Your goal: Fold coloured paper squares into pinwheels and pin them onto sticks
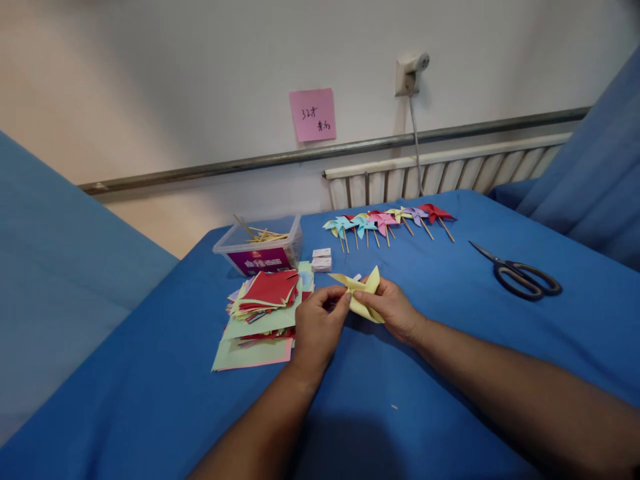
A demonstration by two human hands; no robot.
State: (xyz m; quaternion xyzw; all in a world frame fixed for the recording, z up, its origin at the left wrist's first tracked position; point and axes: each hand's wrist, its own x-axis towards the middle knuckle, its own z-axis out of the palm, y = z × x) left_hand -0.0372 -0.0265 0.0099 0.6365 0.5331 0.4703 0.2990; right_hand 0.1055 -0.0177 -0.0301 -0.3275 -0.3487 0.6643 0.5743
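A yellow paper pinwheel (367,299), its corners folded toward the middle, is held between both hands over the blue cloth. My right hand (395,308) is closed on its right side, with the thumb pressed near the centre. Thumb and index finger of my left hand (320,323) pinch at the pinwheel's left edge near the centre; any small part between them is hidden. A bit of white shows behind the pinwheel's top. Close to my left hand lies a stack of coloured paper squares (270,290), red on top, above larger green sheets (255,353).
Behind the papers stands a clear plastic box (295,241) with wooden sticks (267,235). Two small white boxes (321,261) sit beside it. Several finished pinwheels (384,222) lie at the back. Black-handled scissors (520,275) rest at the right. A radiator (450,170) lines the wall.
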